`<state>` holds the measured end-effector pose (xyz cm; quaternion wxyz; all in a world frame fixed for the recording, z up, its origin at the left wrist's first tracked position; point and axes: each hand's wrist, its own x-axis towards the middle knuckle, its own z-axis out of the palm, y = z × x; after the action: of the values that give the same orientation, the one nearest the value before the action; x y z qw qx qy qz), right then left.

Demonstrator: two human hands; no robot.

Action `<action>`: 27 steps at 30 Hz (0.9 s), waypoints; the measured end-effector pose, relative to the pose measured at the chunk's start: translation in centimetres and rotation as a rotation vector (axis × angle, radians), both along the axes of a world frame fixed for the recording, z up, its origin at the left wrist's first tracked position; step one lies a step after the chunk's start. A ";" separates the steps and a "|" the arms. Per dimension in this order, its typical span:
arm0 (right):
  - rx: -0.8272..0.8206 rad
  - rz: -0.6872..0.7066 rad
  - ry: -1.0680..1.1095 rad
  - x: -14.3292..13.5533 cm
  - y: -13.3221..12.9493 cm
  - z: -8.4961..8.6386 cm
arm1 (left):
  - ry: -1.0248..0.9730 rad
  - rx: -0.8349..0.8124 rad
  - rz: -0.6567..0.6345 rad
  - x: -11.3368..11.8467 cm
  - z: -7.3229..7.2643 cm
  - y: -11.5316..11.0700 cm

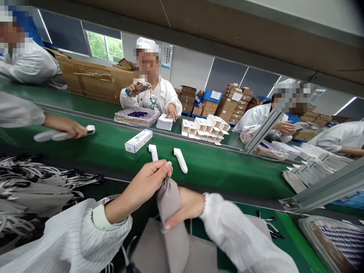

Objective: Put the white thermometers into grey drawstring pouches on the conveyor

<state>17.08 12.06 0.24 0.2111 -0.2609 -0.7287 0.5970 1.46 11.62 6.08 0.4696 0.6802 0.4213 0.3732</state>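
A grey fabric pouch [169, 201] hangs gathered at its top in front of me. My left hand [155, 176] pinches the gathered top end. Lower down, my right hand [184, 208] is wrapped round the pouch's body, thumb in front. Beneath it, more flat grey pouches [149, 244] lie on the work surface. Just beyond my hands, two white handheld devices with dark tips, one [152, 152] partly behind my left hand and the other [180, 160] to its right, rest on the green belt [227, 167].
Grey pouches with cords [42, 201] are heaped at left. A white box [138, 141] lies on the belt. A co-worker's hand [69, 128] holds white devices at left. Open white boxes [203, 127] stand across the belt. A metal post [330, 185] and a tray [330, 242] are at right.
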 end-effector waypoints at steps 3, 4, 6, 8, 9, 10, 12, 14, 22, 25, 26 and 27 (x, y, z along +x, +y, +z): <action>-0.022 -0.261 0.065 -0.3 0.4 0.5 | 0.174 0.202 0.042 -0.3 0.2 -0.2; -0.017 -0.446 0.058 0.9 1.3 1.0 | 0.302 0.282 0.064 -0.5 0.2 -0.5; 0.116 -0.922 -0.012 4.8 3.5 1.7 | 0.675 0.325 0.097 -0.7 0.1 -1.2; 0.287 -1.393 -0.322 9.0 5.6 1.9 | 1.039 0.197 0.020 -0.5 -0.5 -2.2; 0.292 -1.495 -0.562 10.9 6.4 1.7 | 1.159 0.117 -0.059 -0.2 -1.0 -2.7; 0.287 -1.538 -0.768 12.6 7.0 1.2 | 1.229 0.044 -0.150 0.1 -1.6 -3.2; 0.250 -1.527 -1.018 14.8 7.7 -0.4 | 1.273 -0.013 -0.289 0.8 -2.9 -4.1; 0.218 -1.501 -1.089 15.8 7.8 -2.0 | 1.278 0.016 -0.326 1.4 -3.9 -4.9; 0.656 -1.268 -1.070 11.7 7.9 -3.5 | 0.814 0.492 -0.389 2.7 -5.5 -4.8; 0.603 -1.044 -0.948 8.8 8.1 -4.3 | 0.860 0.485 -0.297 2.6 -6.6 -3.2; 0.542 -1.028 -0.913 8.2 8.2 -4.6 | 0.879 0.462 -0.276 2.5 -6.9 -2.8; 0.488 -1.027 -0.876 7.8 8.3 -5.0 | 0.881 0.441 -0.266 2.4 -7.2 -2.5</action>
<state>24.86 20.33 -4.74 0.2059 -0.7317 -0.6444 0.0831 3.81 9.10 -1.08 0.1362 0.9038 0.3999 0.0681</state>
